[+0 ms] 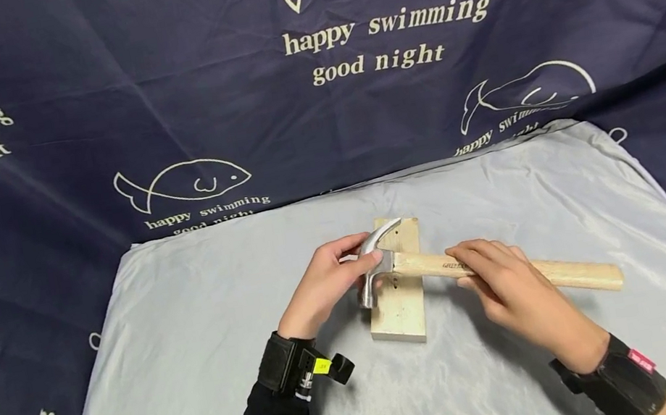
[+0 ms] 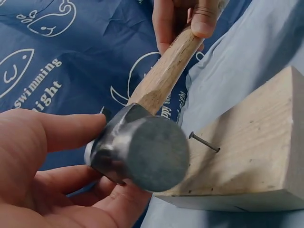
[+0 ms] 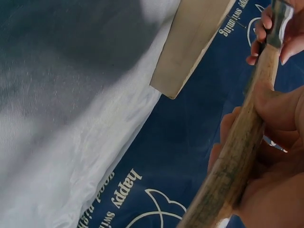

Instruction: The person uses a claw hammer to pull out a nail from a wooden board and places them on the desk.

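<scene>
In the head view, a claw hammer with a shiny steel head and a pale wooden handle (image 1: 425, 263) is held above a pale, rectangular wooden block (image 1: 399, 310), its handle slanting off toward the right of the view. The left hand (image 1: 331, 277) grips the steel head, thumb on the near side; the right hand (image 1: 511, 284) holds the handle along its middle, leaving the butt end exposed. The block lies on a light grey, satiny cloth (image 1: 195, 333), in front of a navy fabric backdrop with white fish drawings and lettering (image 1: 221, 94). Each wrist wears a black strap (image 1: 626, 375).

In the left wrist view, the hammer's round striking face shows between the left hand's fingers, just beside a thin grey metal nail (image 2: 205, 142) that juts from the block's broad face.

In the right wrist view, the right hand's thumb lies along the handle with fingers curled around it; the left hand's fingers hold the head end.
</scene>
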A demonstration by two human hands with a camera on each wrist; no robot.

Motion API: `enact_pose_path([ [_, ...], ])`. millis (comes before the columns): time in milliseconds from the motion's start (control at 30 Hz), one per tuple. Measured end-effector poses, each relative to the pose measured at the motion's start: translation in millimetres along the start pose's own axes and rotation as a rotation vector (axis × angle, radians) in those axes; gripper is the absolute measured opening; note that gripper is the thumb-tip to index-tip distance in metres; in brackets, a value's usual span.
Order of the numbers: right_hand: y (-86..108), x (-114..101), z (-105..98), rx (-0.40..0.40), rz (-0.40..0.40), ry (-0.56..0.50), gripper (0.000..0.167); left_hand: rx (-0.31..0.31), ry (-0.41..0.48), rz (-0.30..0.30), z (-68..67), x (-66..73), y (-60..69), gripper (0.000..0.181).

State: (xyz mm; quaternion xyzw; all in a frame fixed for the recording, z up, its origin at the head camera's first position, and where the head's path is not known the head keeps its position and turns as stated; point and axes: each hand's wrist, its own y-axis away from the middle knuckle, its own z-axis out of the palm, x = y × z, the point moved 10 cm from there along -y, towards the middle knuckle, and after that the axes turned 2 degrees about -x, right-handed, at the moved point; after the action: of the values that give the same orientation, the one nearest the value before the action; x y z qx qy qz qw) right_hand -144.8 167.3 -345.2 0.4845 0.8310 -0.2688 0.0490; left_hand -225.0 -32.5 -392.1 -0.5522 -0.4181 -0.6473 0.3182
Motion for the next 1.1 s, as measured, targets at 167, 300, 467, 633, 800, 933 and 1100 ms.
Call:
enact_pose_path([
  [167, 0.6, 3, 0, 0.004, 0.005, -0.03, 0.045, -0.026, -0.007, -0.038, 3.2, -7.1, 2.3, 0.05],
  [300, 2.0, 5, -1, 0.025, -0.008, -0.081, 0.047, -0.042, 0.008, -0.089, 5.0, -14.7, 2.5, 0.047],
  [467, 2.7, 7, -5, 0.058, -0.04, -0.074, 0.047, -0.059, 0.043, -0.114, 8.8, -19.6, 1.9, 0.038],
  [633, 3.0, 11, -9, 0.082, -0.049, -0.03, 0.048, -0.078, 0.081, -0.105, 15.5, -17.3, 1.4, 0.034],
  [800, 4.9, 13, -13, 0.1, -0.049, -0.039, 0.049, -0.085, 0.114, -0.109, 21.7, -14.9, 2.9, 0.032],
  [933, 1.6, 9, -17, 0.125, -0.067, -0.053, 0.047, -0.037, 0.155, -0.109, 18.4, -15.5, 1.8, 0.039],
  [1100, -4.4, 5, -24, 0.139, -0.046, -0.04, 0.045, 0.006, 0.178, -0.093, 14.8, -9.6, -2.2, 0.043],
])
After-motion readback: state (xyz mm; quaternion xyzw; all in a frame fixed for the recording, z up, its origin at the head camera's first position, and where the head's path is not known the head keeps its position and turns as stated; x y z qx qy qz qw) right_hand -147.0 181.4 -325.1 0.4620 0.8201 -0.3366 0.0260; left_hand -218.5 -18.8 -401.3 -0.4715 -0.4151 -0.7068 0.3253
